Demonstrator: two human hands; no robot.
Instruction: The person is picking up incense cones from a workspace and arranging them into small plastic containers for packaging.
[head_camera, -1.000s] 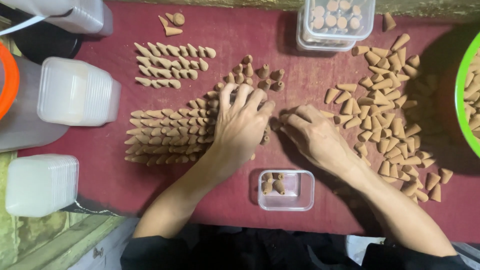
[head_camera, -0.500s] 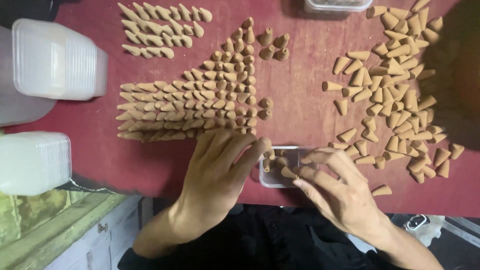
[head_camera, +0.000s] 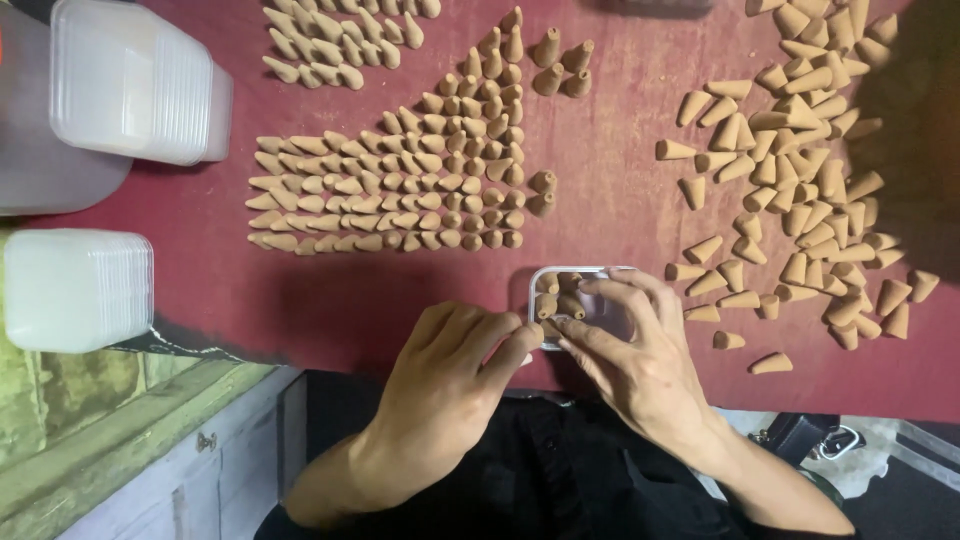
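A small clear plastic box (head_camera: 578, 300) is set at the near edge of the red counter (head_camera: 300, 290), between the two hands. About four tan cones (head_camera: 556, 296) are seen inside it, packed in its left half. The left hand (head_camera: 455, 370) is laid at the box's left side, its fingers curled together with the fingertips touching the box's corner; whether a cone is pinched there cannot be told. The right hand (head_camera: 635, 350) is spread over the box's right half, its fingers resting on the rim and half-bent, nothing clearly gripped.

Beyond the box, one tidy block of cones (head_camera: 390, 185) is lined up in rows, too many for an exact count. A loose scatter of cones (head_camera: 800, 170) is spread to the right. Two stacks of white plastic containers (head_camera: 75, 290) are kept at the left edge.
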